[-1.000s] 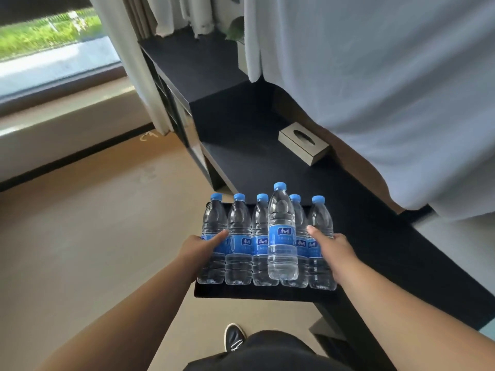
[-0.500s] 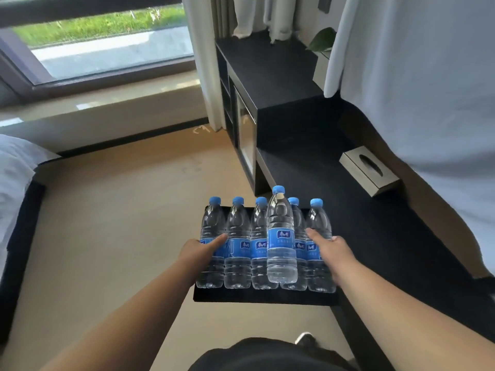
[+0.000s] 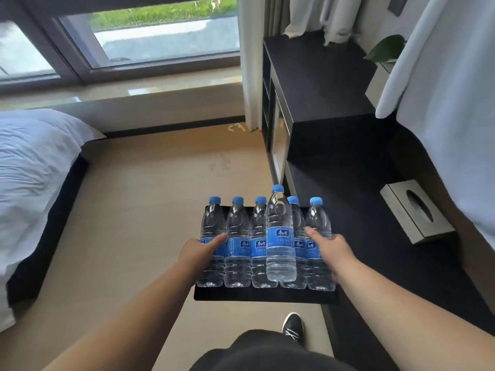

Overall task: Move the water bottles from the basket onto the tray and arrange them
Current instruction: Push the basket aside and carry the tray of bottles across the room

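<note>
Several clear water bottles (image 3: 237, 247) with blue caps and blue labels stand upright in a tight row on a black tray (image 3: 265, 298). One more bottle (image 3: 280, 236) stands in front of the row, right of centre. My left hand (image 3: 199, 250) grips the tray's left side, its thumb against the leftmost bottle. On the right side my right hand (image 3: 332, 247) grips the tray, thumb against the rightmost bottle. The tray hangs level over the floor, just left of the black desk (image 3: 356, 210). No basket is in view.
A beige tissue box (image 3: 416, 212) lies on the desk at the right, under a white cloth (image 3: 455, 103). A higher black cabinet (image 3: 318, 76) stands behind. A bed with white bedding (image 3: 32, 167) is at the left. My shoe (image 3: 293, 326) is on the wooden floor.
The view has swung left, bringing the bed and window in. The tray, held in both hands, now sits over the floor instead of over the desk. Bottles stay in place.
</note>
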`<state>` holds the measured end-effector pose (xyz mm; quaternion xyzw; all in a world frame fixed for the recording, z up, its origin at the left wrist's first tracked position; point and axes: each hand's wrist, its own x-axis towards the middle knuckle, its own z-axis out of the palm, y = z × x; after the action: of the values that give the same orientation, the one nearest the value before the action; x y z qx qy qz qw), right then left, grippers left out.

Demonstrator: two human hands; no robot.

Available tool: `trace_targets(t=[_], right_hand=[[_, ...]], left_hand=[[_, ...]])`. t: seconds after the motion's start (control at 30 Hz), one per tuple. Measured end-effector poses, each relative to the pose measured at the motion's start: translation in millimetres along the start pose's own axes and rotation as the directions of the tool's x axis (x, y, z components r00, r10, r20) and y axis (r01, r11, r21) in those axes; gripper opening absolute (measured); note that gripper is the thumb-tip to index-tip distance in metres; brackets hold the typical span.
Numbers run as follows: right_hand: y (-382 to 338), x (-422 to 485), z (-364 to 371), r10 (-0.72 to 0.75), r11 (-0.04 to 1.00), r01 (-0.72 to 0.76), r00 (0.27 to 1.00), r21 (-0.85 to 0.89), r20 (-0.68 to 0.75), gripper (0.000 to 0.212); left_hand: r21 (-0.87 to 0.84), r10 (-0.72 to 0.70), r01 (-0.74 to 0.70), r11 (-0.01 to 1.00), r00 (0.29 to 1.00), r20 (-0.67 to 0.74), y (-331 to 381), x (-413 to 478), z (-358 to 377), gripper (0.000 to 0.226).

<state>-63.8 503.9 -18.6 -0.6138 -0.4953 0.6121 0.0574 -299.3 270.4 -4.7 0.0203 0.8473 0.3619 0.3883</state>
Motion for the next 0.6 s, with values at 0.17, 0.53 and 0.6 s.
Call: trace_targets(t=[0.17, 0.53, 0.6], right_hand=[[-40, 37, -14, -0.036, 0.994, 0.036, 0.999, -0.099, 0.003, 0.096], [-101, 89, 4, -0.091, 0.965, 0.091, 0.996, -0.245, 0.012, 0.085], [-113, 95, 13, -0.099, 0.96, 0.1, 0.995, -0.263, 0.014, 0.085]], left_hand=[[-0.079, -0.034, 0.03, 0.996, 0.998, -0.047, 22, 14, 26, 0.06], [-0.173, -0.09, 0.076, 0.982, 0.993, -0.071, 68, 52, 23, 0.06], [-0.17, -0.087, 0.072, 0.983, 0.993, -0.082, 72, 63, 16, 0.06]])
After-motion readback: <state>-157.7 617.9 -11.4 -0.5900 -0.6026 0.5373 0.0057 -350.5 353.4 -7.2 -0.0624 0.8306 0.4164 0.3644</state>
